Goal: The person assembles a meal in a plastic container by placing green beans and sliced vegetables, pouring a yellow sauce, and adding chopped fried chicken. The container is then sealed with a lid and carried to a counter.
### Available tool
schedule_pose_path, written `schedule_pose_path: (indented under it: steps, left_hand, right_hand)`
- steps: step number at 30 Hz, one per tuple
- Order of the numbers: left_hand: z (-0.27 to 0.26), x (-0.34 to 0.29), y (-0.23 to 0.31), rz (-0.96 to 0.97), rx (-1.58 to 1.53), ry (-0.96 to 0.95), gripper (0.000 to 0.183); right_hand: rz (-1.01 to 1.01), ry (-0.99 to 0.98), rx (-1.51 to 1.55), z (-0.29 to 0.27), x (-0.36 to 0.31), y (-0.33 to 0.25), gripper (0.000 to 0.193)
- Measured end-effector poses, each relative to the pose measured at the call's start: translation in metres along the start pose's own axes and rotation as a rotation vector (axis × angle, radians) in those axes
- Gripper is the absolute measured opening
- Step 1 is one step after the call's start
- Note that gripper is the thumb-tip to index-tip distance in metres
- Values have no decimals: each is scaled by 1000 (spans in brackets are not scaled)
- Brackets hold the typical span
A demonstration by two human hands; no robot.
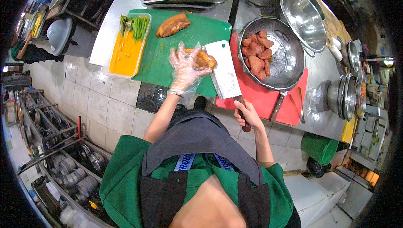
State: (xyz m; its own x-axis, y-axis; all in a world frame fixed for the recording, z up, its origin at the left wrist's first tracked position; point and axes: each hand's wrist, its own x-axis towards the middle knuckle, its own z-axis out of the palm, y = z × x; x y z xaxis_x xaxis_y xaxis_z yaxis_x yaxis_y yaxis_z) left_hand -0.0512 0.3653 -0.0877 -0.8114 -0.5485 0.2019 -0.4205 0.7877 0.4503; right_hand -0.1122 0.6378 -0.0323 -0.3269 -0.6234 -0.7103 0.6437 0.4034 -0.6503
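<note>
Here, meat (206,61) lies between left thumb (205,72) and fingers (181,53)

Looks steeply down from head height, left of a worn pair, fisheye-wide; close over green shirt (126,177), reaching forward past near edge of tabletop (115,7).
</note>
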Motion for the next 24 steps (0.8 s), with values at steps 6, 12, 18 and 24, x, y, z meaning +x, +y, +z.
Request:
schedule_pose_path:
  steps: [6, 12, 18, 24]
  left_hand:
    - [5, 17, 0, 267, -158, -72, 99]
    - [-1, 14, 15, 223, -153, -161, 119]
    - [5, 7, 33, 132, -118, -173, 119]
    - [1, 12, 31, 185, -28, -250, 115]
  right_hand:
    - [18, -32, 6, -5, 6, 0, 28]
    - [27, -41, 20, -5, 10, 3, 27]
    - [21, -42, 33, -5, 11, 6, 26]
    - [31, -59, 49, -7, 12, 6, 27]
